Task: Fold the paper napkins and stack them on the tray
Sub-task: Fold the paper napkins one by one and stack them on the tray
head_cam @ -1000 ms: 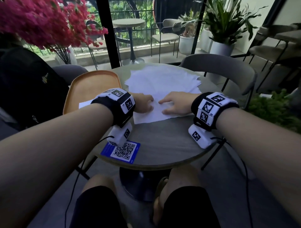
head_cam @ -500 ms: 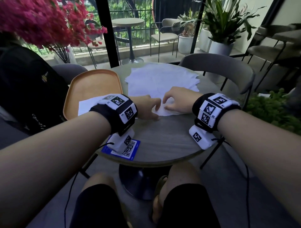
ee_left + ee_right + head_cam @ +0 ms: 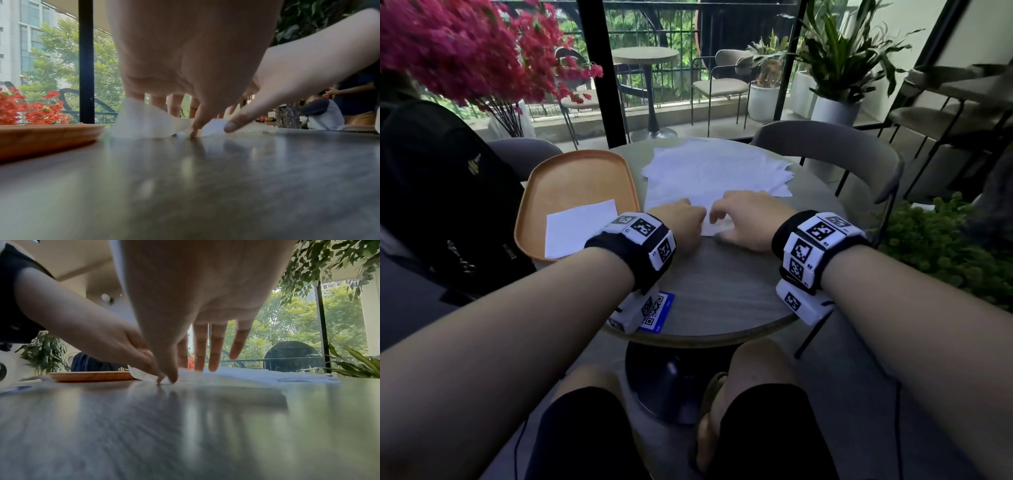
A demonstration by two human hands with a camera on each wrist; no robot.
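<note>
Both hands pinch one napkin (image 3: 710, 224) at the table's (image 3: 722, 301) middle: left hand (image 3: 683, 228) lifting its edge, right hand (image 3: 748, 222) pressing beside. The tray (image 3: 571, 171) holds one folded napkin (image 3: 577, 228).

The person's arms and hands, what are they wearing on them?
Both forearms are bare, with no sleeves or gloves. Behind the left hand and the right hand each wrist carries a black band covered in white square tiles printed with black coded markers. A white camera box, also marked, hangs under each band, with a thin dark cable trailing down.
</note>
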